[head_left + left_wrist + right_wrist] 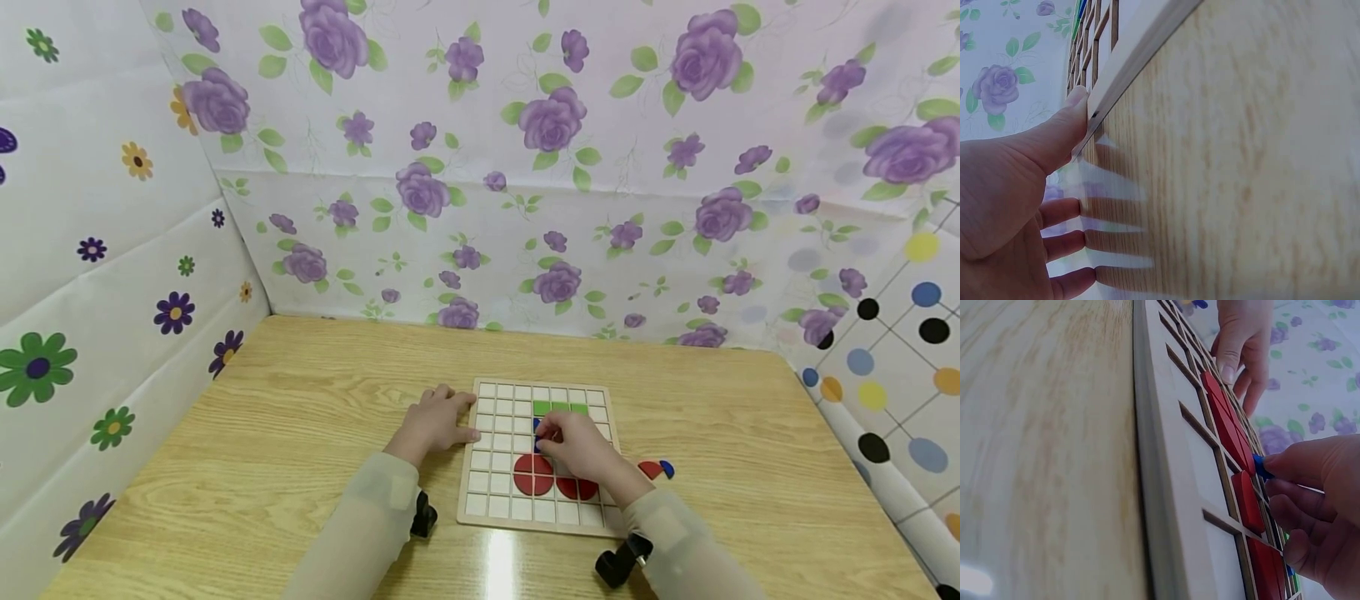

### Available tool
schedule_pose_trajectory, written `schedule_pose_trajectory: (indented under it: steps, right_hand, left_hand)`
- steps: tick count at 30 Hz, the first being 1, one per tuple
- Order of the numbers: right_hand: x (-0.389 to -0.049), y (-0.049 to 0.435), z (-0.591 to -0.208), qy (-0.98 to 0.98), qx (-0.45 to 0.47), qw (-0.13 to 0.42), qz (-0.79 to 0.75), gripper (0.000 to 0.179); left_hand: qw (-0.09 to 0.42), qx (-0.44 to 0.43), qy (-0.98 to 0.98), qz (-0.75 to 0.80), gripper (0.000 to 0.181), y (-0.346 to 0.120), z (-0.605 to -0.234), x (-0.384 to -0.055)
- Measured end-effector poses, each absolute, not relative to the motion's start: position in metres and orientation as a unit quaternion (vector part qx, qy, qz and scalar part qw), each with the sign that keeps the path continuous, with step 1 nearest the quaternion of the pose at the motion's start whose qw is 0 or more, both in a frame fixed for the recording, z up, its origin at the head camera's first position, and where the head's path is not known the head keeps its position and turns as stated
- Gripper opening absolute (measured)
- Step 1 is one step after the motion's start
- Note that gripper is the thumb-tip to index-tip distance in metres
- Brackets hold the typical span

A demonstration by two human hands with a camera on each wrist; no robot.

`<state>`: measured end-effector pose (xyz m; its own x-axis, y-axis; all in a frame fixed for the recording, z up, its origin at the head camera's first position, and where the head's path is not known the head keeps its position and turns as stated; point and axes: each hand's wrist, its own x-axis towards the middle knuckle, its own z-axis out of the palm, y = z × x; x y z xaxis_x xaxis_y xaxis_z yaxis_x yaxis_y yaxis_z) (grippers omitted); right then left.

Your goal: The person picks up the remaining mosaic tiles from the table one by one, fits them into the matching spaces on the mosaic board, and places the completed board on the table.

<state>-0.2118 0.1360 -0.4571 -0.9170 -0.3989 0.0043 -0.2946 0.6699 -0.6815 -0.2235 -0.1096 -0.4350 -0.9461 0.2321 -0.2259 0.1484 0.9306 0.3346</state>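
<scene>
A wooden grid board (480,496) with square cells lies on the table. My left hand (432,421) rests at its left edge, the thumb on the frame (1107,94) and the other fingers spread on the tabletop. Over the board, my right hand (581,450) pinches a small blue piece (1263,467) between thumb and fingertip, low at the cells. Red quarter pieces form a full circle (533,475) just below that hand. More red pieces (576,488) sit to its right, partly hidden by the wrist. Green pieces (560,407) fill a row above the hand.
A loose red piece (649,470) and a loose blue piece (667,468) lie on the wooden table (315,392) right of the board. A flower-printed cloth (480,233) stands behind the table's far edge. Dark wrist cameras (619,565) hang under both forearms.
</scene>
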Motion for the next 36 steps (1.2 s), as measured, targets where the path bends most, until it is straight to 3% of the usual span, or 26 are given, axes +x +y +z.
schedule_pose_trajectory:
  steps: [36]
  right_hand:
    - [-0.2093,0.1325,-0.4573,0.928,-0.166,0.074,-0.325,0.012]
  left_hand:
    - [0.130,0.099,0.973,0.161,0.066,-0.1103,-0.4378,-0.2241]
